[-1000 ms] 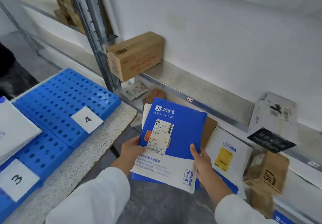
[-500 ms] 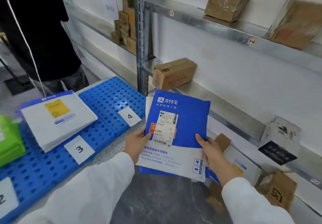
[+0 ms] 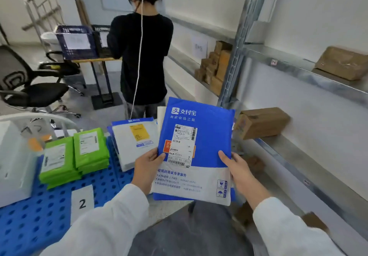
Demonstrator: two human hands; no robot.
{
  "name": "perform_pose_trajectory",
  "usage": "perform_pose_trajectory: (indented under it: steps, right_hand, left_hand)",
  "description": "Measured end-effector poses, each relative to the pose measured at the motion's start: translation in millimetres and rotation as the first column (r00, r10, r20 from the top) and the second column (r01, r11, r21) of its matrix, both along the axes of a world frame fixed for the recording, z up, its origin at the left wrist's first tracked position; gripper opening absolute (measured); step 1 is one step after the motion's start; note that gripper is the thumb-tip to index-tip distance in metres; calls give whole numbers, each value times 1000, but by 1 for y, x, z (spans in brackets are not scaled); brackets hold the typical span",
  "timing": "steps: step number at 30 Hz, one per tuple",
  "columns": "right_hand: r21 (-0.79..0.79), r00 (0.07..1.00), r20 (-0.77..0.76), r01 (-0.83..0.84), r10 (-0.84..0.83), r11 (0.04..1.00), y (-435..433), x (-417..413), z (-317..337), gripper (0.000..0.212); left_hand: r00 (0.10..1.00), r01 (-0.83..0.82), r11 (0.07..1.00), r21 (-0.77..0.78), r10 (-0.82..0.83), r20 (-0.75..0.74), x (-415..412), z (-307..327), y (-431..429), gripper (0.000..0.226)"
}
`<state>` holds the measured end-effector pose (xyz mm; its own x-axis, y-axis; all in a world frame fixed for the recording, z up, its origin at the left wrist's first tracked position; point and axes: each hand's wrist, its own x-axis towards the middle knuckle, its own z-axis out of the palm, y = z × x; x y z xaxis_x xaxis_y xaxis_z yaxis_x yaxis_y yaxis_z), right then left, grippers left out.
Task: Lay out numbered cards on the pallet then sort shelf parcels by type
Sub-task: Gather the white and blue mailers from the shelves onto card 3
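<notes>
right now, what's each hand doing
left hand: grips the blue and white plastic mailer, left edge
right hand: grips the same mailer, right edge

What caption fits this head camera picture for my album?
Left hand and right hand hold a blue parcel by the blue pallet, near green parcels, white parcels and card 2.

A mailer (image 3: 196,146), held between the left hand (image 3: 146,168) and right hand (image 3: 241,173), sits between the pallet (image 3: 29,225) at left and the shelf (image 3: 298,156) at right, where a box (image 3: 260,123) rests. On the pallet, card 2 (image 3: 82,201) lies before two parcel stacks (image 3: 90,149); a flat stack (image 3: 135,142), possibly envelopes, lies to their right.
</notes>
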<state>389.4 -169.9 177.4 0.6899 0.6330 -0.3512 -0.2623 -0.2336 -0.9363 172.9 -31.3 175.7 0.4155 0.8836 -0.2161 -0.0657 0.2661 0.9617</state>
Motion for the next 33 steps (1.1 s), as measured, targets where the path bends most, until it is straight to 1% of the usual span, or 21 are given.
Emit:
perform_pose_trajectory:
  steps: [4, 6, 8, 11, 14, 16, 18, 20, 24, 26, 33]
  right_hand:
    - [-30, 994, 28, -104, 105, 994, 54, -14, -5, 31]
    - [-43, 988, 39, -150, 152, 988, 78, -16, -9, 34]
    - [-60, 978, 30, -204, 206, 977, 102, -16, -13, 39]
    - [-47, 964, 15, -265, 266, 963, 135, -11, -13, 30]
    - [-35, 946, 11, -324, 324, 945, 171, 3, -17, 33]
    - [-44, 935, 1, -355, 355, 934, 195, 12, -19, 36]
    - [-56, 919, -8, -393, 393, 918, 220, 21, -21, 34]
    - [-60, 900, -16, -435, 435, 899, 243, 27, -22, 33]
    - [-96, 852, 4, -520, 523, 849, 291, 37, -32, 39]
    - [-105, 835, -12, -548, 550, 830, 309, 41, -43, 40]
    - [-158, 776, -62, -629, 628, 762, 353, 57, -78, 37]
  left_hand:
    - [992, -126, 992, -13, 126, -15, -29, -2, 27, 17]
    - [984, -178, 984, -26, 177, -25, -35, -5, 40, 18]
    - [974, -223, 974, -42, 221, -42, -38, -8, 54, 19]
    - [958, -285, 955, -77, 281, -59, -36, -15, 76, 21]
    - [939, -343, 934, -101, 338, -70, -26, -18, 99, 22]
    - [925, -376, 920, -111, 368, -91, -19, -19, 113, 22]
    - [911, -410, 904, -121, 399, -107, -12, -20, 128, 23]
    - [897, -440, 890, -123, 427, -119, -6, -21, 141, 18]
    - [853, -512, 854, -90, 494, -168, 3, -22, 169, 18]
    - [831, -540, 838, -74, 518, -201, 6, -26, 181, 17]
    - [788, -586, 807, -78, 545, -286, 20, -51, 213, 21]
